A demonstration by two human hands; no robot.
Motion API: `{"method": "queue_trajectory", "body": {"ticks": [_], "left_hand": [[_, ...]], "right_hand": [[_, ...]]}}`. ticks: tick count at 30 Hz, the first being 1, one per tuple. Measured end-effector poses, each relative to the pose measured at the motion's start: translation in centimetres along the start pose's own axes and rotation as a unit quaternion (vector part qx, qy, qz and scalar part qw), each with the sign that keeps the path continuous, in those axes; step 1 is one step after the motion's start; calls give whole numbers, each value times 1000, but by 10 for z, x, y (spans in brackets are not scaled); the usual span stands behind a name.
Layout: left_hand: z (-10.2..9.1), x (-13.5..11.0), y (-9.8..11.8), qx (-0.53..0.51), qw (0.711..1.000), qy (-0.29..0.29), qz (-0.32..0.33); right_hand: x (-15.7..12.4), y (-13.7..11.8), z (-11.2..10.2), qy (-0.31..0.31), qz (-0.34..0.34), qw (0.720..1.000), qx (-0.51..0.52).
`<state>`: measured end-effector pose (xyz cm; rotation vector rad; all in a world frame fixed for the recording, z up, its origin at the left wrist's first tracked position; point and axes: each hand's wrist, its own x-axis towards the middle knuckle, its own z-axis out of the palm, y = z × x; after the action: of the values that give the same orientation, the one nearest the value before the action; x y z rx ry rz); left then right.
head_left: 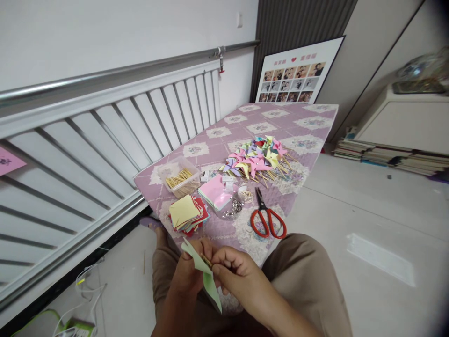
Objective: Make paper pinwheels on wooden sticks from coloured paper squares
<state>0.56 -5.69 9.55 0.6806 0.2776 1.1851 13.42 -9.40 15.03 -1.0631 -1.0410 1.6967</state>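
Observation:
Above my lap, my left hand (190, 269) is closed on a light green paper pinwheel (209, 282) whose blades bend outward. My right hand (235, 270) is closed at the pinwheel's middle, its fingertips pinching a short wooden stick (206, 260); most of that stick is hidden by the fingers. On the table in front lie red-handled scissors (268, 220) with dark blades, pointing away. Left of them are a heap of small metal pins (234, 208), a pink-topped stack of paper squares (218, 191) and a yellow-topped stack of cut squares (184, 211).
A pile of finished-looking pinwheels (257, 159) on sticks covers the table's middle. A clear plastic box (180, 175) holds wooden sticks, and a small round tub (245, 194) holds little pieces. A white radiator (115, 140) runs along the left; cables (93, 299) lie on the floor.

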Motion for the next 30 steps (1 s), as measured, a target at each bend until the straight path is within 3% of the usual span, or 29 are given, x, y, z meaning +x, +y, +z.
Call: {"method": "queue_trajectory", "body": {"ticks": [7,30], "left_hand": [[6,2,2,6,1000,7,2],[0,-2,-1,-11,1000,3,0]], "right_hand": [[1,4,1,0,-6,1000,6],[4,11,0,-14,23,997,72]]}}
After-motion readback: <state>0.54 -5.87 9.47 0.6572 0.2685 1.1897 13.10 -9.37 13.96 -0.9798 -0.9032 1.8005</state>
